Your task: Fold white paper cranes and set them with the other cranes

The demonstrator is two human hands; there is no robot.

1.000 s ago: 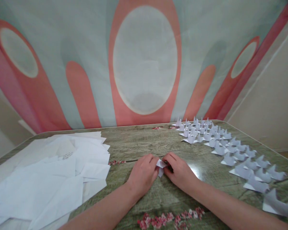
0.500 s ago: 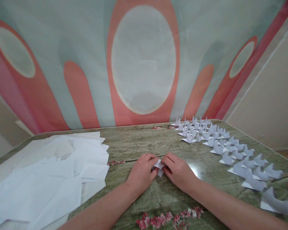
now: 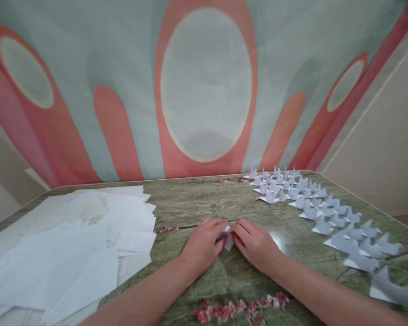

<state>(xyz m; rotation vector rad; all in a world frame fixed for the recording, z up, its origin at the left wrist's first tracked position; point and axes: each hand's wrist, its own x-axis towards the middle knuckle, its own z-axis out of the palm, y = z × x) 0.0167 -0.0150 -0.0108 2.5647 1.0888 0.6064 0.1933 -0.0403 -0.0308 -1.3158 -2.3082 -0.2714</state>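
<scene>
A small piece of folded white paper point(image 3: 228, 242) is held between my two hands just above the table, near the middle of the view. My left hand point(image 3: 206, 242) pinches it from the left with thumb and fingers. From the right, my right hand point(image 3: 253, 240) grips its other side with closed fingertips. Much of the paper is covered by the fingers, and one pointed flap hangs down between them.
Loose white paper sheets point(image 3: 78, 258) lie in an overlapping pile on the left. Several folded paper birds point(image 3: 323, 225) stand in rows along the right. The wood-patterned table point(image 3: 190, 199) with printed flowers meets a painted backdrop point(image 3: 204, 81) at its far edge.
The folded paper has shifted and turned slightly between my fingers, with less of its top face showing. My hands stay nearly in place, and the view has moved a little.
</scene>
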